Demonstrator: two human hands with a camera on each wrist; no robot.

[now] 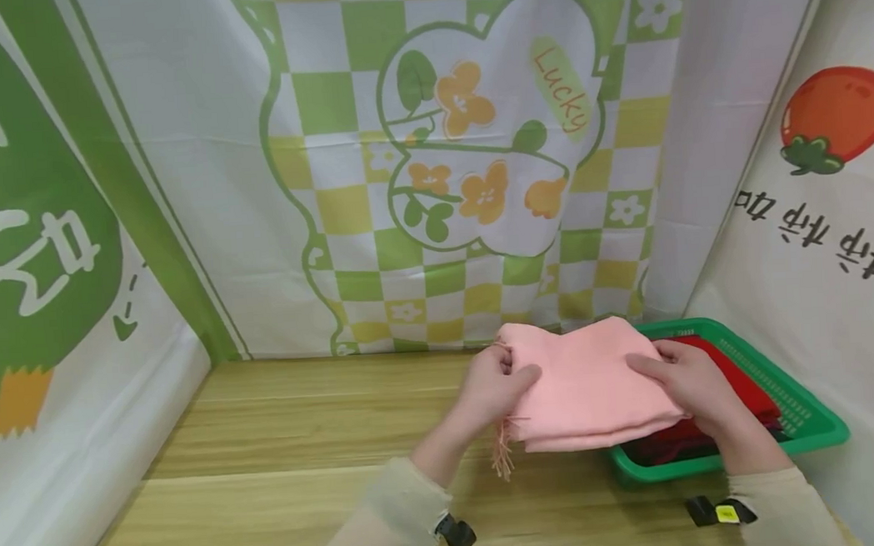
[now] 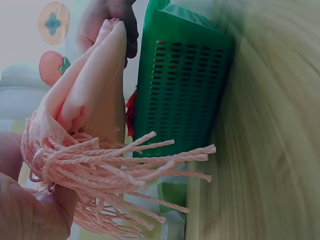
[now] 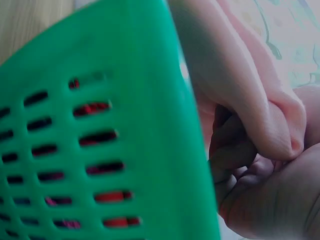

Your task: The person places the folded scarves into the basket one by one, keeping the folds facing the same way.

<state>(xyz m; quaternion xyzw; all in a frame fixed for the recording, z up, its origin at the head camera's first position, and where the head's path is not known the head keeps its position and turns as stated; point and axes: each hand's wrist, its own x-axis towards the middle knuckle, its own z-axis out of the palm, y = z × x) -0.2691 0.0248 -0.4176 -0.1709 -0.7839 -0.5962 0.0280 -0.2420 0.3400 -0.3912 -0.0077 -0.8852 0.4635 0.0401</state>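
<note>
A folded pink scarf point(image 1: 579, 381) with twisted fringe point(image 2: 110, 165) is held up between both hands, partly over the basket's left side. My left hand point(image 1: 493, 391) grips its left, fringed end, thumb on top and fingers beneath. On the other end, my right hand point(image 1: 691, 378) pinches the folded edge, as the right wrist view also shows at the scarf's layered corner point(image 3: 280, 130). Below and to the right stands a green plastic basket point(image 1: 815, 429) with slotted walls. Inside it lies red folded cloth point(image 1: 744, 379), with darker cloth under it, partly hidden by the scarf and right arm.
The wooden tabletop point(image 1: 306, 473) stretches to the left of the basket. Behind it hangs a green-and-yellow checked curtain point(image 1: 336, 212). A printed white sheet point(image 1: 823, 324) closes off the right, close to the basket, and a green and white one point(image 1: 57, 330) the left.
</note>
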